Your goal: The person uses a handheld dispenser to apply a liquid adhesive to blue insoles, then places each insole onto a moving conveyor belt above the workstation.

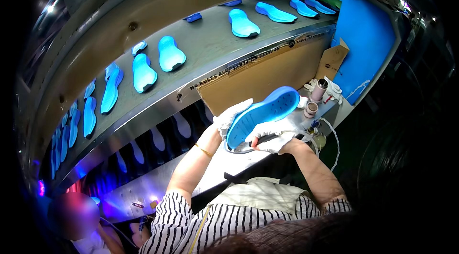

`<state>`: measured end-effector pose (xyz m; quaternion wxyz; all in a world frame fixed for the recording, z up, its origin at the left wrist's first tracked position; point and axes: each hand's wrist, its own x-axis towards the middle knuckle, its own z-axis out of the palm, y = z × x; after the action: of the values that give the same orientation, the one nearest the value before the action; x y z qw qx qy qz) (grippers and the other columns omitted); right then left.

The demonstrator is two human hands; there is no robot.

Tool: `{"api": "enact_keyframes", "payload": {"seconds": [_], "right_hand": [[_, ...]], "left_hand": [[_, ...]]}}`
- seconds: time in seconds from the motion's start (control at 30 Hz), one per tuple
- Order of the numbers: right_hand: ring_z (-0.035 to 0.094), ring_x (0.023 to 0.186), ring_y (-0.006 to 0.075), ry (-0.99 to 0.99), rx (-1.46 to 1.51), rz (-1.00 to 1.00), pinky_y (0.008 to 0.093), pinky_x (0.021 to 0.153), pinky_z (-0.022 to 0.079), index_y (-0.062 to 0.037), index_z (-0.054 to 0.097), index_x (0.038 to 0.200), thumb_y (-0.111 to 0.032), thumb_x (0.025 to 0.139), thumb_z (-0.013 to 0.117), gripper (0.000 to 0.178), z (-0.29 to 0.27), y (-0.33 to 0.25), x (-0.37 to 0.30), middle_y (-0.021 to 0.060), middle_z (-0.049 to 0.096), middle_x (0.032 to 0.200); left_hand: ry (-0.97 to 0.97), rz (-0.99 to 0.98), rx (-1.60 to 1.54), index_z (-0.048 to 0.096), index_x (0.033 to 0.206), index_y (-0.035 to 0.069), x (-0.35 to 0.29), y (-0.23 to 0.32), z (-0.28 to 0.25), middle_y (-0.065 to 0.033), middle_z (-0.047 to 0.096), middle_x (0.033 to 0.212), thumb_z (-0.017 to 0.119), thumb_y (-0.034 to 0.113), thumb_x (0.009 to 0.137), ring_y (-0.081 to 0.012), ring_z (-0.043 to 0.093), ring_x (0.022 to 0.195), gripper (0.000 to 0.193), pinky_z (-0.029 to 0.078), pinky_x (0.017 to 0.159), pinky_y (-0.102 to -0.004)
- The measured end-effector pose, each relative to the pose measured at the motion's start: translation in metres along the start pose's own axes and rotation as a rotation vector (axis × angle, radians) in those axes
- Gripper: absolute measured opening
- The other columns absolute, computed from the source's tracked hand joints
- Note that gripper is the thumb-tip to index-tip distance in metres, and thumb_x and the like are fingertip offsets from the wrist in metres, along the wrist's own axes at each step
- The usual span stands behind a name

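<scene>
A bright blue shoe sole (267,110) is held up tilted in front of me, its inner side with small holes facing up. My left hand (232,117), in a white glove, grips the sole by its left edge. My right hand (275,135) is also gloved in white, with bare fingertips showing, and lies closed over the sole's near right edge. A slim dark handle (266,139) shows between its fingers; the working end is hard to make out. Below the sole is a brightly lit white worktop (210,170).
Blue soles ride on a dark conveyor belt (201,48) beyond a metal rail. A cardboard sheet (267,74) leans below it. At right stand a pink flask (319,90), a cup (311,109), white gloves (337,92) and a white hose (336,144). Another person (91,239) sits lower left.
</scene>
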<state>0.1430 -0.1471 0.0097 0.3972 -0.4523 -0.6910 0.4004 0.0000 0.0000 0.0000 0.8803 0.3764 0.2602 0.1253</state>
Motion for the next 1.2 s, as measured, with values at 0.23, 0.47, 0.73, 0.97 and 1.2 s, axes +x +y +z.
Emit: {"api": "enact_keyframes", "payload": {"seconds": [0.23, 0.47, 0.73, 0.97, 1.2], "right_hand": [[0.064, 0.083, 0.0191, 0.026, 0.076, -0.064, 0.0303, 0.073, 0.050, -0.0049, 0.064, 0.071, 0.000, 0.066, 0.071, 0.009, -0.031, -0.005, -0.010, 0.0097, 0.068, 0.085], [0.063, 0.077, 0.0194, -0.021, 0.114, 0.110, 0.0304, 0.070, 0.050, -0.0055, 0.063, 0.068, 0.005, 0.060, 0.066, 0.013, -0.048, 0.008, -0.026, 0.0085, 0.066, 0.080], [0.060, 0.069, 0.0096, 0.334, 0.645, 0.125, 0.0228, 0.063, 0.049, -0.0010, 0.067, 0.085, 0.003, 0.074, 0.069, 0.012, 0.010, -0.004, -0.032, 0.0049, 0.066, 0.077], [0.061, 0.065, 0.0094, 0.348, 0.596, -0.009, 0.0225, 0.061, 0.049, -0.0003, 0.068, 0.088, -0.005, 0.079, 0.067, 0.009, 0.017, -0.016, -0.026, 0.0047, 0.066, 0.075], [0.063, 0.066, 0.0118, 0.528, 0.193, -0.237, 0.0247, 0.061, 0.051, -0.0003, 0.065, 0.083, 0.006, 0.073, 0.068, 0.013, 0.043, -0.023, -0.013, 0.0060, 0.066, 0.072]], "left_hand": [[-0.135, -0.123, -0.061, 0.060, 0.106, 0.002, 0.019, -0.019, 0.004, -0.0105, 0.064, 0.096, 0.062, 0.032, 0.087, -0.0160, 0.065, 0.079, 0.036, 0.056, 0.066, -0.0266], [-0.074, -0.146, 0.029, 0.059, 0.110, 0.000, 0.014, -0.021, -0.007, -0.0144, 0.065, 0.095, 0.058, 0.035, 0.089, -0.0196, 0.065, 0.075, 0.040, 0.057, 0.066, -0.0322], [-0.517, 0.185, -0.587, 0.040, 0.133, 0.001, -0.014, -0.031, 0.029, -0.0228, 0.053, 0.122, 0.039, 0.056, 0.090, -0.0367, 0.058, 0.103, 0.069, 0.048, 0.090, -0.0478], [-0.345, 0.256, -0.602, 0.035, 0.137, 0.003, -0.019, -0.044, 0.032, -0.0223, 0.048, 0.129, 0.033, 0.057, 0.090, -0.0362, 0.055, 0.108, 0.072, 0.045, 0.093, -0.0483], [-0.420, 0.291, -0.606, 0.037, 0.134, 0.001, -0.024, -0.047, 0.029, -0.0218, 0.050, 0.126, 0.038, 0.055, 0.088, -0.0355, 0.056, 0.106, 0.072, 0.046, 0.092, -0.0464]]}}
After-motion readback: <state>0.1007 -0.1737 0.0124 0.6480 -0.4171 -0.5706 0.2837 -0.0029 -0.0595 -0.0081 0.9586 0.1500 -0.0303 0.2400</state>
